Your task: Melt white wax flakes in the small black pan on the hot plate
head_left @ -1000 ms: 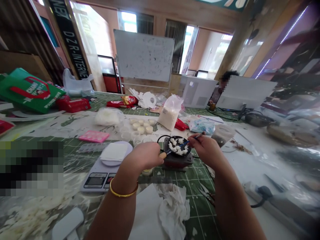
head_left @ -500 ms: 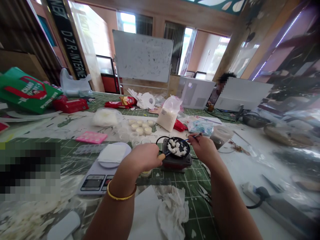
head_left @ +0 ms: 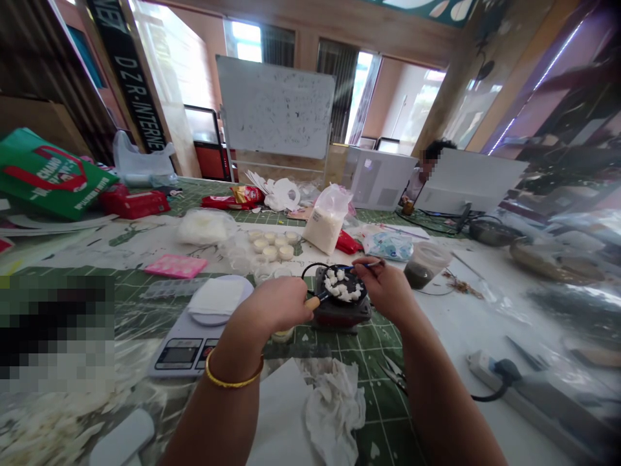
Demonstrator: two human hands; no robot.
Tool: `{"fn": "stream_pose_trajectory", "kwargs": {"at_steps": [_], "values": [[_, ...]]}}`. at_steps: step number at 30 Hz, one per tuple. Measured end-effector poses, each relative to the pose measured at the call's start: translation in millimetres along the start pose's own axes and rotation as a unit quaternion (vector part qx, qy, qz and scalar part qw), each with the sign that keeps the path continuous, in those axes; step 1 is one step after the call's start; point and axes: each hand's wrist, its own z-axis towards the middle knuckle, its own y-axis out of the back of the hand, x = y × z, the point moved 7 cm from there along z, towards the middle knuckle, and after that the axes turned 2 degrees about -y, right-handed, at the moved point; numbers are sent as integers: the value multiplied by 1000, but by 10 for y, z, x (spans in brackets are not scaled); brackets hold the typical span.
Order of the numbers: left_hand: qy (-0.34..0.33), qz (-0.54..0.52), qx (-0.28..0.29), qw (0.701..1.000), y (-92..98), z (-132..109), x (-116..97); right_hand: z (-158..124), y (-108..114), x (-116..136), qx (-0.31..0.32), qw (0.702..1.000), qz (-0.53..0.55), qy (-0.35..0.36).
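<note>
My left hand [head_left: 277,305] is closed around the wooden handle [head_left: 312,303] of a small black frying pan [head_left: 348,279]. The pan rests on a small dark hot plate [head_left: 342,317]. White waxy-looking chunks [head_left: 343,294] lie in a loose ring inside it. From the right, my right hand [head_left: 383,281] pinches a thin blue stick-like tool [head_left: 372,264] over the pan's far edge; its tip is hard to make out. Just behind my left hand are small filled cups [head_left: 272,248] in a cluster.
A kitchen scale [head_left: 204,349] stands at left, a crumpled tissue [head_left: 336,408] in front. Tweezers-like metal tools [head_left: 394,374] lie near my right forearm. A plastic cup [head_left: 425,264], a power strip [head_left: 538,408] and a bag of white granules [head_left: 328,223] are nearby. A person [head_left: 427,169] sits behind a monitor.
My right hand has moved slightly left with the blue tool, which now reaches further over the pan. The chunks have shifted a little. My left hand keeps its grip on the handle.
</note>
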Motion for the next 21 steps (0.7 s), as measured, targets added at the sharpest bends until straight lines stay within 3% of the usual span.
{"fn": "stream_pose_trajectory", "kwargs": {"at_steps": [3, 6, 10, 14, 16, 18, 21], "values": [[0, -2, 1, 1000, -12, 7, 11, -13, -56, 24, 24, 1000, -19, 4], [1, -1, 1, 1000, -15, 7, 13, -20, -4, 31, -21, 1000, 8, 8], [3, -4, 2, 1000, -15, 9, 13, -27, -96, 69, 38, 999, 15, 16], [1, -5, -3, 1000, -8, 18, 14, -51, -46, 85, 18, 999, 51, 4], [2, -4, 0, 1000, -8, 18, 15, -71, -64, 121, 42, 996, 80, 15], [1, -4, 3, 1000, -6, 14, 12, -91, -96, 141, 74, 995, 65, 17], [0, 1, 2, 1000, 2, 4, 7, -109, -42, 120, 56, 998, 41, -2]]}}
